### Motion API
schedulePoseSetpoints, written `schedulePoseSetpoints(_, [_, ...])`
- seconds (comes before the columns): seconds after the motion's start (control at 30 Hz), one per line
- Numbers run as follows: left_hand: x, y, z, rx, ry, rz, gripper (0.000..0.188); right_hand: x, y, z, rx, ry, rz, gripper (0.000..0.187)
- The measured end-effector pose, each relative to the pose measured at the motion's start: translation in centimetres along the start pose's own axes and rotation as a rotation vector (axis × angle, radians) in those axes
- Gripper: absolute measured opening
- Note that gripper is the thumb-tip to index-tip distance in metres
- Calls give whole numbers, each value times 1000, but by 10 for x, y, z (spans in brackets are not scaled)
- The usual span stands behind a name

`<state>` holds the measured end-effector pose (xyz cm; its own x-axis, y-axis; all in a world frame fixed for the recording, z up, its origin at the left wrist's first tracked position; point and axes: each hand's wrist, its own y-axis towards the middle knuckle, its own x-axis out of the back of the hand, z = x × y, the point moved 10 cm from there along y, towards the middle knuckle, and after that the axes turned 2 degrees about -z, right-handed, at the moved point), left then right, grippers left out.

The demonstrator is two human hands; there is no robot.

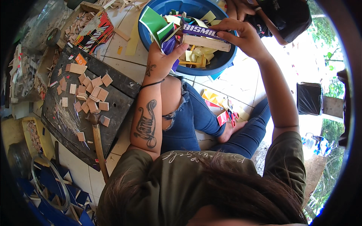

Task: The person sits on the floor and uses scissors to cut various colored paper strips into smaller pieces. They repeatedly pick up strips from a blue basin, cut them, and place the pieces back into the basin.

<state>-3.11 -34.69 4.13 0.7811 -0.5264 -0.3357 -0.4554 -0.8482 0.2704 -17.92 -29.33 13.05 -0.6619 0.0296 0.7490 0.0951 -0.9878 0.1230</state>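
Over a blue tub (142, 35), I hold a pale flat-sided wooden block (207, 43) with a purple printed strip (200, 30) along its far side. My left hand (166, 58) is closed at the block's left end, its thumb on the wood; its other fingers are partly hidden. Beside that hand rises a purple sheet (169, 45). My right hand (241, 37) pinches the strip's right end, close to the block. Green-and-white sheets (152, 22) and yellowish paper scraps (194, 56) lie in the tub.
Left of me, a dark board (113, 92) carries small wooden pieces (96, 90), thin wire-like bits (68, 113) and a hammer (98, 147). Red-handled scissors (232, 116) lie by my foot. A box (102, 32) of wood scraps stands far left. Another person's hand (237, 9) is beyond the tub.
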Motion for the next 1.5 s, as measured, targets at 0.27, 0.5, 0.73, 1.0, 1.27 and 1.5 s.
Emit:
schedulePoseSetpoints(0.27, [3, 0, 2, 6, -27, -20, 26, 2, -1, -2, -3, -34, -16, 21])
schedulePoseSetpoints(0.5, [0, 4, 0, -52, -115, 1, 41, 2, 0, -3, 3, -10, 25, 20])
schedulePoseSetpoints(0.73, [-5, 4, 3, -7, -90, 78, 54, 0, 2, -3, 30, -10, 115, 23])
schedulePoseSetpoints(1.0, [-4, 4, 2, -23, -104, 54, 53, -1, 3, -8, -2, -7, 177, 24])
schedulePoseSetpoints(1.27, [-3, 5, 3, -27, -146, 41, 52, 0, 2, -13, -21, -31, 192, 23])
schedulePoseSetpoints(1.5, [-2, 6, 3, -30, -135, 38, 51, 0, 1, -11, -13, -51, 196, 23])
